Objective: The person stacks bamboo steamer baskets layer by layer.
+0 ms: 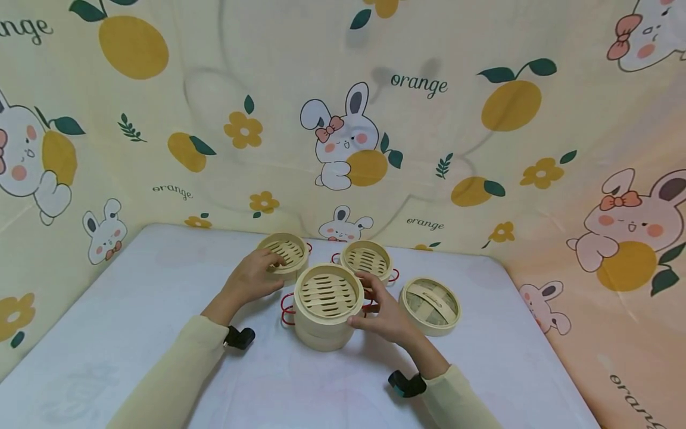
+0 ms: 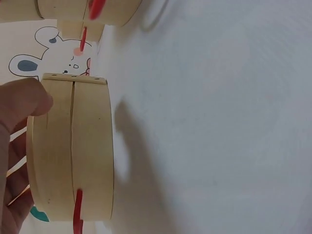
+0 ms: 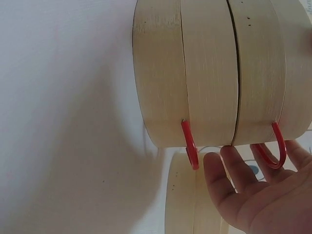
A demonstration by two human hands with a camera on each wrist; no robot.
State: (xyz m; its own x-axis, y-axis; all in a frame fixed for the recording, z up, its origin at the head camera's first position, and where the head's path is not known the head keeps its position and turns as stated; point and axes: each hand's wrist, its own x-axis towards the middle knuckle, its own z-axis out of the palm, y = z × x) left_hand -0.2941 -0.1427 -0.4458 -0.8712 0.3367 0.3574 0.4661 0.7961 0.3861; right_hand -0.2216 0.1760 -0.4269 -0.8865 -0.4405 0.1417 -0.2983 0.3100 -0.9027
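Note:
Two bamboo steamer baskets (image 1: 329, 295) are stacked at the middle of the table, with red loop handles at their sides. My right hand (image 1: 383, 310) holds the stack's right side, thumb on the front wall and fingers around the far side. In the right wrist view, the fingers (image 3: 243, 180) lie beside the red handles. Behind and left, my left hand (image 1: 256, 275) grips another slatted steamer basket (image 1: 289, 247). Its thumb (image 2: 36, 100) presses the outer wall; the other fingers reach over the top. Whether this basket touches the table cannot be told.
Another slatted basket (image 1: 367, 259) with red handles stands behind the stack. To the right lies a round steamer lid (image 1: 430, 305) with a strap across it. A white cloth (image 1: 300, 393) covers the table, and a printed curtain (image 1: 268, 53) hangs behind.

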